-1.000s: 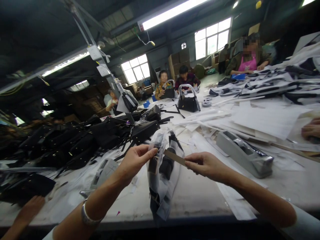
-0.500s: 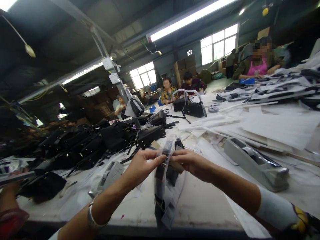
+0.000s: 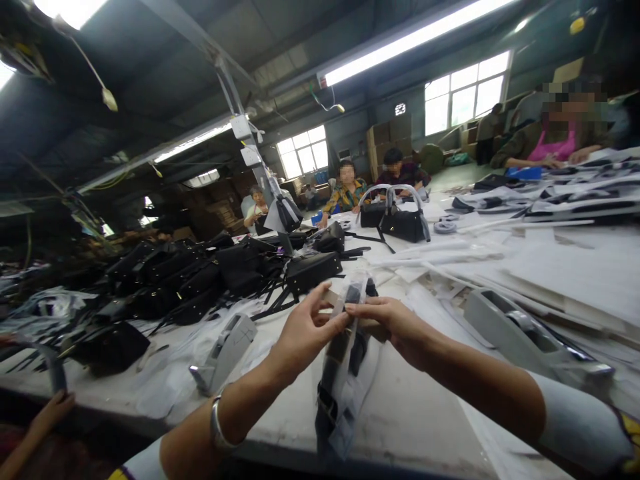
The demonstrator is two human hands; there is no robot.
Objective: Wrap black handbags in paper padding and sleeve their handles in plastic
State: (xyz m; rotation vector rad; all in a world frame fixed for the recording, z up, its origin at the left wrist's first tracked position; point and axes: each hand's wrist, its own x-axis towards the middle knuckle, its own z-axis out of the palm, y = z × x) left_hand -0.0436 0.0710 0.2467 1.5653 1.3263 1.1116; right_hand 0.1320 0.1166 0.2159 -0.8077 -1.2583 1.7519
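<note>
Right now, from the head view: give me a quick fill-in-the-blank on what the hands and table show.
1. Both hands, left hand and right hand, pinch a strap wrapped in clear ____.
2. The left wrist wears a ____ bracelet.
3. Two grey tape ____ sit on the table, one either side of the hands.
4. The handbags piled at left are ____.

Missing words: plastic; silver; dispensers; black

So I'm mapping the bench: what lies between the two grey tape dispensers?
In the head view, between the left tape dispenser and the right tape dispenser, both hands pinch a plastic-wrapped black strap.
</note>
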